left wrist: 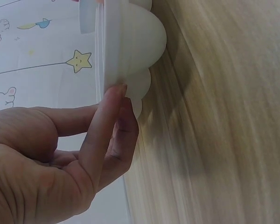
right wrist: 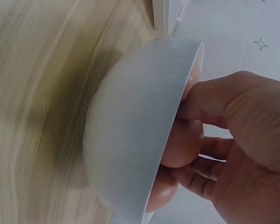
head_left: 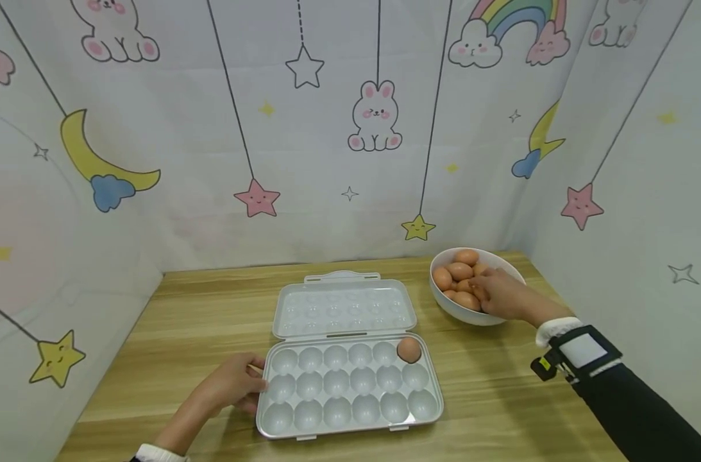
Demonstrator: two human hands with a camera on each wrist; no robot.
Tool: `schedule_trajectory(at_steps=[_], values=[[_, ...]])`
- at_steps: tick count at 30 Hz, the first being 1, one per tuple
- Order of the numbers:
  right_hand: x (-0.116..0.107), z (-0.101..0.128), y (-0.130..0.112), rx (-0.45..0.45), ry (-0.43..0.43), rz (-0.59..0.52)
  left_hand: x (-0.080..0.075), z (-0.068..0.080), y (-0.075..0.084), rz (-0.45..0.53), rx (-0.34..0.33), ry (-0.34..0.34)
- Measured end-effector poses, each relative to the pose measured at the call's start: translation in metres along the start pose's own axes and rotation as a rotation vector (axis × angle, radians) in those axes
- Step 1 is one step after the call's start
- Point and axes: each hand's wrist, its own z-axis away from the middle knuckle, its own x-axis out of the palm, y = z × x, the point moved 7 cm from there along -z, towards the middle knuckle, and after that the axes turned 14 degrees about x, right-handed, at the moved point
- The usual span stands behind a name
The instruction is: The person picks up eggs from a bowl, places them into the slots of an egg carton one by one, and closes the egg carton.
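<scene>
Left hand (head_left: 235,383) in pinch on tray (head_left: 349,385), right hand (head_left: 505,295) half-curled round egg (right wrist: 181,145)

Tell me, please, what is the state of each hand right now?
Left hand: closed, holding the edge of the egg tray.
Right hand: closed around an egg in the bowl.
</scene>
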Motion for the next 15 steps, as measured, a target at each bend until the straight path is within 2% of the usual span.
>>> schedule_trajectory(at_steps=[4, 6, 9, 14, 15], values=[[0.0015, 0.0008, -0.0008, -0.012, 0.005, -0.029, -0.0003, -0.0017, 0.0005, -0.010, -0.003, 0.001], [0.0015, 0.0018, -0.0018, -0.011, 0.007, -0.004, -0.0004, -0.0024, 0.0000, -0.012, -0.001, -0.001], [0.0009, 0.0031, -0.0020, 0.030, -0.007, -0.001, 0.0001, -0.0026, -0.0002, -0.004, 0.009, -0.006], [0.0017, 0.0062, -0.0004, 0.097, -0.065, -0.040, 0.0011, -0.0028, 0.0007, -0.001, 0.017, -0.009], [0.0030, 0.0068, 0.0001, 0.110, -0.112, -0.120, 0.0012, -0.0028, 0.0005, -0.004, 0.014, -0.009]])
